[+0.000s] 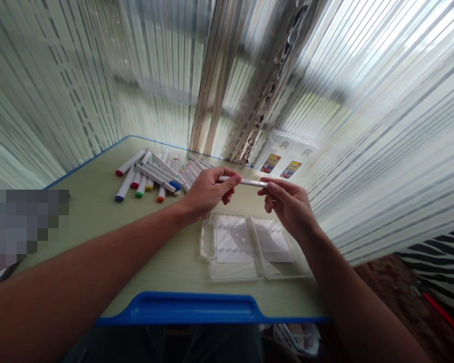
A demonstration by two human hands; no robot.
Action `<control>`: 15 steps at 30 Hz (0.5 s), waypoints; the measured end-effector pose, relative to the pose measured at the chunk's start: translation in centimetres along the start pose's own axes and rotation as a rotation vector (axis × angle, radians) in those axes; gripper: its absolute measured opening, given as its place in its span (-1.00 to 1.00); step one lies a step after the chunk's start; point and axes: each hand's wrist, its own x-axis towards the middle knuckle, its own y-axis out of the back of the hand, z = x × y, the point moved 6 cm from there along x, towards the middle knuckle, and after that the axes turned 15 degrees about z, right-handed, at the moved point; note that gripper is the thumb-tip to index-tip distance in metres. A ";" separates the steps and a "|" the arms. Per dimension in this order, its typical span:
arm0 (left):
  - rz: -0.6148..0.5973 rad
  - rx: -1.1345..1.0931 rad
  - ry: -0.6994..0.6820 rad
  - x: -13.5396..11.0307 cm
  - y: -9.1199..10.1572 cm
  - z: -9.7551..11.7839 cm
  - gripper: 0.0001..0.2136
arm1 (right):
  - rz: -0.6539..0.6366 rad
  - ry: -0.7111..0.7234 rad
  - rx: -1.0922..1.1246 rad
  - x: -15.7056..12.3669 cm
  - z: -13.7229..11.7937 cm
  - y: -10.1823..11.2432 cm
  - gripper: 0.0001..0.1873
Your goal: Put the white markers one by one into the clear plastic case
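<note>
Fingers of the left hand (210, 187) and right hand (292, 201) pinch one white marker (253, 182). Loose markers (155, 177) lie on the bench (162, 267), outside the open plastic case (256, 247).

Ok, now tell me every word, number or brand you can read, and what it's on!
No words, numbers or brands are readable.
Two yellow-and-dark rectangular labels on the clear plastic packaging: printed, but too small and blurred.
Slim white pen being held: too blurred.
White markers with coloured ends: no writing can be made out.
</note>
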 end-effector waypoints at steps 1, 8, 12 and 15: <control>0.020 -0.003 0.010 0.1 0.1 0.0 -0.88 | 0.007 0.001 -0.006 0.0 0.0 0.0 -0.76; 0.141 -0.123 0.099 0.4 0.9 0.1 -0.87 | 0.016 0.001 -0.009 0.2 0.1 0.2 -0.82; 0.147 -0.185 0.089 0.5 1.0 0.3 -0.84 | 0.000 -0.006 0.001 0.3 0.3 0.3 -0.83; 0.145 -0.201 0.078 0.5 1.0 0.5 -0.85 | -0.014 -0.013 0.008 0.4 0.4 0.3 -0.83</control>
